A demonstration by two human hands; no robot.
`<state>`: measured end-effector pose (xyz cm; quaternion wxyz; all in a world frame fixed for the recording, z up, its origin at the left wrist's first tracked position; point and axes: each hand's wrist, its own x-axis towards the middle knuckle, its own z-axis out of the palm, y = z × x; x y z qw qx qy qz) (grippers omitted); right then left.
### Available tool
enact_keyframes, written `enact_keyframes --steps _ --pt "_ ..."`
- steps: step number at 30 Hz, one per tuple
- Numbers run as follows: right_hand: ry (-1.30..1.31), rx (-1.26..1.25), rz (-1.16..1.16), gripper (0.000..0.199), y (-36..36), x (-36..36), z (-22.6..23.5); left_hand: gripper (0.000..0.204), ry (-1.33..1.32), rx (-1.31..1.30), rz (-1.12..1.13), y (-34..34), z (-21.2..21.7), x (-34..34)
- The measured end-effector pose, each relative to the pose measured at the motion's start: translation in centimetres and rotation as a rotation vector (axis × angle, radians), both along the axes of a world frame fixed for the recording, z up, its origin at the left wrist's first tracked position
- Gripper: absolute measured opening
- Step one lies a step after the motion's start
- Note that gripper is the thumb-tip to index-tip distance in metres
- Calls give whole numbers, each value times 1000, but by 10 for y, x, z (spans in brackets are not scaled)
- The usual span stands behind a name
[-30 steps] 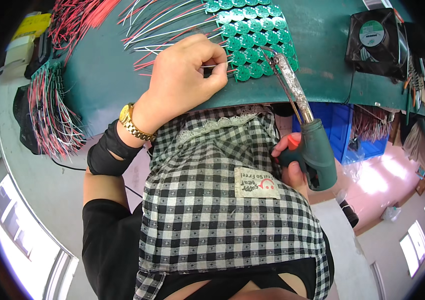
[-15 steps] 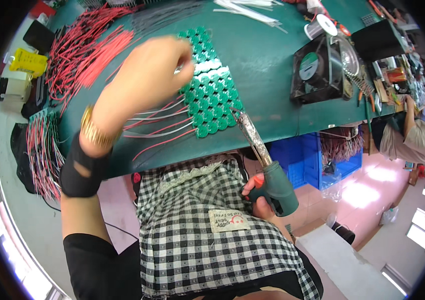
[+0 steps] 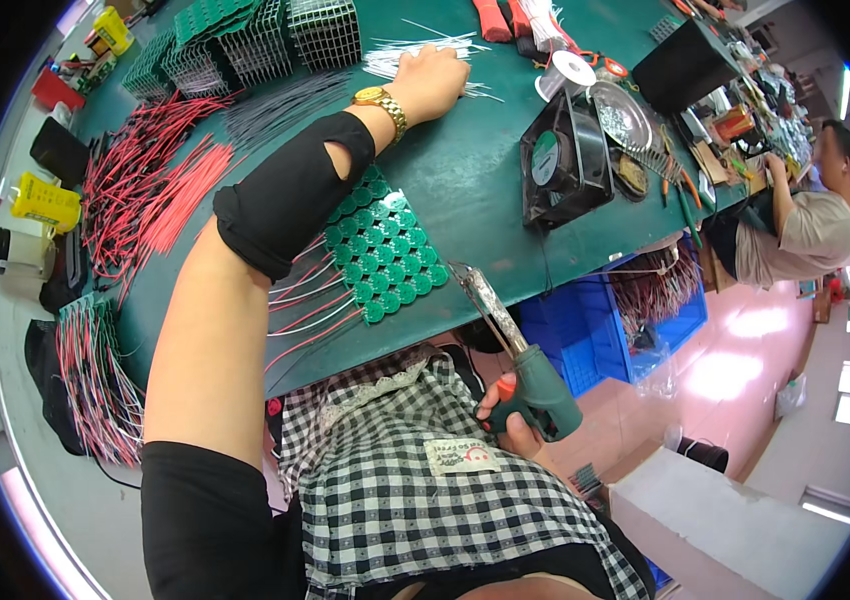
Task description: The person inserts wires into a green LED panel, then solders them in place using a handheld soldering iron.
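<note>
The green bench (image 3: 465, 190) is filling the upper middle of the frame. The left hand (image 3: 432, 80), arm stretched far out, is resting on a loose fan of thin pale wires (image 3: 415, 52) near the top centre; its fingers are curled down on the strands, though I cannot tell whether any wire is actually pinched. Picking one cleanly probably means separating a single strand at its end rather than dragging the bunch.

The right hand (image 3: 517, 425), low and right of centre, is clamped around the green handle of a soldering iron (image 3: 517, 345), whose metal tip is pointing up toward the bench edge, near a block of green round cells (image 3: 385, 255) with red and white leads. Keeping that tip well off the checked apron (image 3: 425, 500) and forearm seems wise.

The blue bin (image 3: 610, 330) under the bench is showing no clear contents. The small grid trays (image 3: 265, 35) at the upper left are holding more green cells.
</note>
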<state>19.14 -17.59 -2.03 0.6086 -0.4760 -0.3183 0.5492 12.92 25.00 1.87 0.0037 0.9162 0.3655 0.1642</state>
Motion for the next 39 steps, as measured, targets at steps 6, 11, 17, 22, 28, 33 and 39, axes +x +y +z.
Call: enact_keyframes --steps 6,11,17,22,28,33,39 --pt "11 35 25 56 -4 1 -9 10 -142 98 -66 -5 -1 -10" --pt "37 99 25 54 -3 5 -11 9 -519 89 -143 -7 7 -39" --pt "-63 46 -13 58 13 7 0 10 -417 -165 -194 -123 78 -114" --pt "-148 -14 152 57 13 20 -2 8 -438 -381 24 -217 37 -163" --pt "-319 -127 581 52 23 42 23 9 -483 -513 123 -262 7 -166" --pt "-201 -146 431 50 14 33 20 10 -484 -450 125 -264 0 -163" --pt "-197 -157 421 49 16 32 24 11 -530 -410 42 -260 -7 -160"
